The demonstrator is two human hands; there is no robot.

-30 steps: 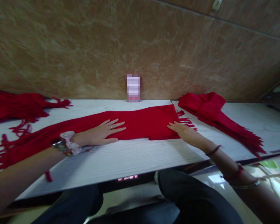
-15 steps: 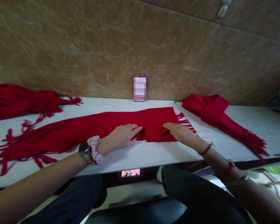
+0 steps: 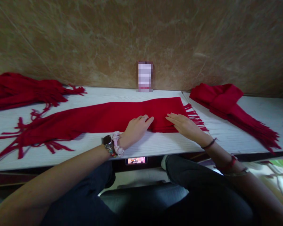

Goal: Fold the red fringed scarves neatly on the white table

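Note:
A red fringed scarf (image 3: 103, 116) lies lengthwise across the white tabletop, its right part flat and layered, its left end loose with tassels spread. My left hand (image 3: 138, 128) rests on the scarf's near half, fingers stretched out, a ring on one of them. To its right, my right hand (image 3: 182, 124) lies flat on the scarf close to the fringe at the right end, fingers extended. Neither hand grips the cloth. A small wrinkle shows in the fabric beside my left fingertips.
Another red scarf (image 3: 217, 97) lies folded at the right, and a bunched one (image 3: 21, 91) at the far left. An upright phone-like object (image 3: 145, 77), its face blurred, leans on the marbled wall (image 3: 96, 40). Below the edge of the table (image 3: 89, 147) glows a phone (image 3: 136, 160).
My left hand has slid right along the scarf, closer to my right hand. The right hand stays by the fringe. The whole view has shifted slightly.

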